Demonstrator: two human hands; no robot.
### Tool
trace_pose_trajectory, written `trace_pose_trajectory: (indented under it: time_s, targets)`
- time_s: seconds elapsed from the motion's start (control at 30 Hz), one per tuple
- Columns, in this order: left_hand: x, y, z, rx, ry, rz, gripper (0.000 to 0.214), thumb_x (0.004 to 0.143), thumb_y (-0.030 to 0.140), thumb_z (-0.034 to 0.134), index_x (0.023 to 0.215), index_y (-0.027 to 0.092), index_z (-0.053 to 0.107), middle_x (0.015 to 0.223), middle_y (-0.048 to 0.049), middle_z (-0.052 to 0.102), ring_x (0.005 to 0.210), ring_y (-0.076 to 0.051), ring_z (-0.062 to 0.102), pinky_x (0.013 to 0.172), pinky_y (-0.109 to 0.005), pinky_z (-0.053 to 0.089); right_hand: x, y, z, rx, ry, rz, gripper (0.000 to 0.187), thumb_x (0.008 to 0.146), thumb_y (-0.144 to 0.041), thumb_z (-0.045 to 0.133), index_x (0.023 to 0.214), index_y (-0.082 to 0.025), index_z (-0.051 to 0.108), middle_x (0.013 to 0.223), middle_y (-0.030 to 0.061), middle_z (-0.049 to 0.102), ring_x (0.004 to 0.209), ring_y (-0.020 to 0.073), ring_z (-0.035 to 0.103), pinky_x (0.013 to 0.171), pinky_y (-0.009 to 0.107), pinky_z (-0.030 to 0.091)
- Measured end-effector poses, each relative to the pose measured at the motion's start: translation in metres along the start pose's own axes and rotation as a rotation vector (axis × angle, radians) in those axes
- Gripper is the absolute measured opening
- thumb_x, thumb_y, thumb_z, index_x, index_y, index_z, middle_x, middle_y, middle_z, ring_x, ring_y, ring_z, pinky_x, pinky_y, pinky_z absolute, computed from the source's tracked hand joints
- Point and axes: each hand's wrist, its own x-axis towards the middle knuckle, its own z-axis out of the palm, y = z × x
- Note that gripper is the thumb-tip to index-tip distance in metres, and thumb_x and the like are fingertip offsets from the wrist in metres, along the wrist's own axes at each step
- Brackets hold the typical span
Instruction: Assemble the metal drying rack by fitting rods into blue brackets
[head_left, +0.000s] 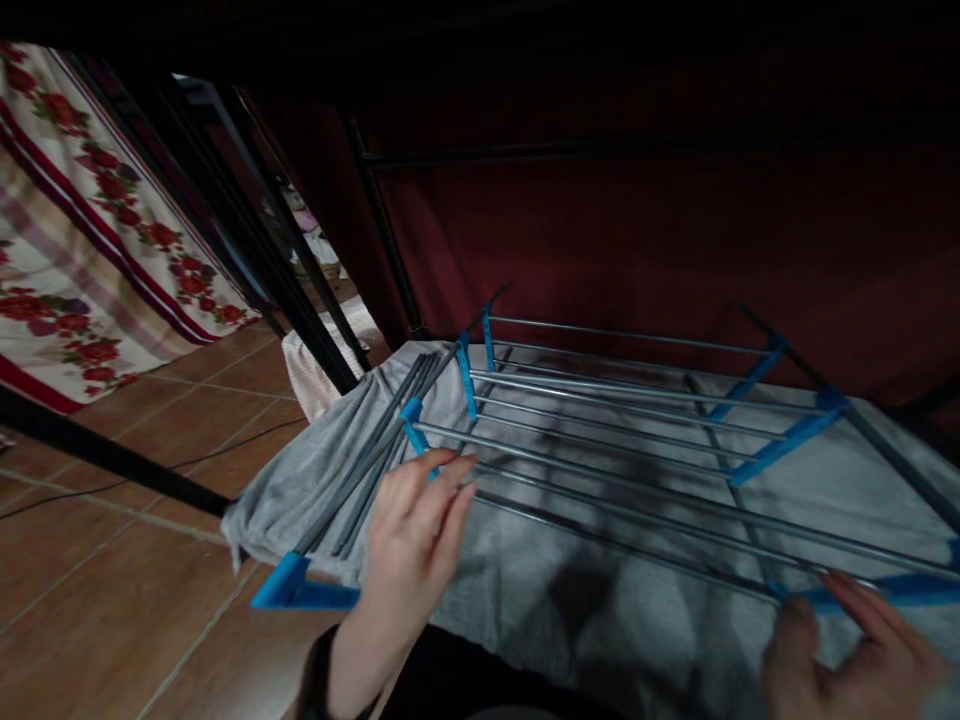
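A rack of thin grey metal rods (600,477) and blue plastic connectors (787,445) stands on a grey cloth. My left hand (412,530) is at its near left side, fingers bent together around the left end of a metal rod (645,518), just below a blue connector (412,412). My right hand (862,650) is at the near right, index fingertip on the same rod close to its right end, thumb beside the blue end piece (825,602). Parts of both grips are hidden. Another blue connector (289,585) sits at the lower end of the left side bar.
Several loose metal rods (386,450) lie on the grey cloth (300,490) at left. Dark frame bars (112,455) cross the left side above a tiled floor (202,600) with a cable. A dark red panel (600,240) stands behind. A flowered cloth (112,230) hangs at far left.
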Motion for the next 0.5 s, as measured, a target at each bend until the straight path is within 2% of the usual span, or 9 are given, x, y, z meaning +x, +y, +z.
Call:
trace_pose_trajectory:
  time_s: [0.03,0.13,0.2,0.23,0.33,0.43,0.5]
  targets:
    - [0.000,-0.008,-0.021,0.045,-0.026,-0.039,0.028,0.096,0.023,0.057,0.122,0.027,0.064,0.116,-0.0068,0.068,0.107,-0.023,0.063,0.093,-0.038,0.049,0.009,-0.015,0.006,-0.019,-0.026,-0.080,0.027,0.089,-0.028,0.061,0.112,-0.014,0.065,0.103,0.0164,0.066,0.100,0.0359,0.062,0.088,0.052,0.046]
    - [0.012,-0.033,-0.073,0.124,-0.136,-0.163,0.029,0.092,0.044,0.059,0.115,0.031,0.071,0.111,-0.0045,0.071,0.102,-0.027,0.066,0.093,-0.040,0.049,0.033,-0.064,0.033,0.024,-0.201,-0.250,0.027,0.097,-0.026,0.053,0.122,-0.017,0.060,0.122,0.0155,0.064,0.112,0.0324,0.059,0.094,0.049,0.046]
    - [0.026,-0.054,-0.094,0.031,-0.209,-0.325,0.036,0.091,0.055,0.056,0.109,0.029,0.073,0.112,-0.0045,0.073,0.104,-0.028,0.067,0.094,-0.040,0.050,0.044,-0.093,0.052,0.030,-0.295,-0.329,0.028,0.101,-0.023,0.048,0.126,-0.019,0.058,0.127,0.0129,0.063,0.115,0.0300,0.058,0.100,0.049,0.043]
    - [0.035,-0.067,-0.098,-0.058,-0.260,-0.428,0.041,0.089,0.059,0.055,0.109,0.027,0.073,0.112,-0.0049,0.073,0.103,-0.028,0.067,0.095,-0.040,0.051,0.048,-0.105,0.060,0.029,-0.322,-0.363,0.028,0.102,-0.022,0.046,0.127,-0.018,0.057,0.128,0.0120,0.063,0.115,0.0292,0.058,0.102,0.049,0.041]
    - [0.056,-0.110,-0.087,-0.324,-0.352,-0.707,0.056,0.082,0.068,0.059,0.108,0.020,0.073,0.113,-0.0100,0.075,0.105,-0.030,0.068,0.099,-0.045,0.050,0.057,-0.129,0.080,0.005,-0.383,-0.461,0.028,0.103,-0.021,0.045,0.128,-0.015,0.058,0.123,0.0110,0.066,0.111,0.0274,0.059,0.107,0.048,0.037]
    - [0.065,-0.142,-0.050,-0.584,-0.362,-0.808,0.065,0.074,0.072,0.066,0.105,0.016,0.074,0.119,-0.0155,0.073,0.112,-0.032,0.066,0.101,-0.046,0.048,0.062,-0.142,0.091,-0.059,-0.468,-0.544,0.026,0.103,-0.022,0.048,0.124,-0.013,0.061,0.112,0.0104,0.069,0.100,0.0255,0.062,0.098,0.043,0.040]
    - [0.066,-0.151,-0.021,-0.727,-0.324,-0.862,0.065,0.072,0.073,0.069,0.103,0.015,0.073,0.114,-0.0158,0.074,0.108,-0.032,0.066,0.099,-0.045,0.049,0.066,-0.147,0.097,-0.104,-0.518,-0.575,0.023,0.103,-0.023,0.051,0.120,-0.014,0.064,0.103,0.0085,0.070,0.091,0.0238,0.063,0.088,0.039,0.042]
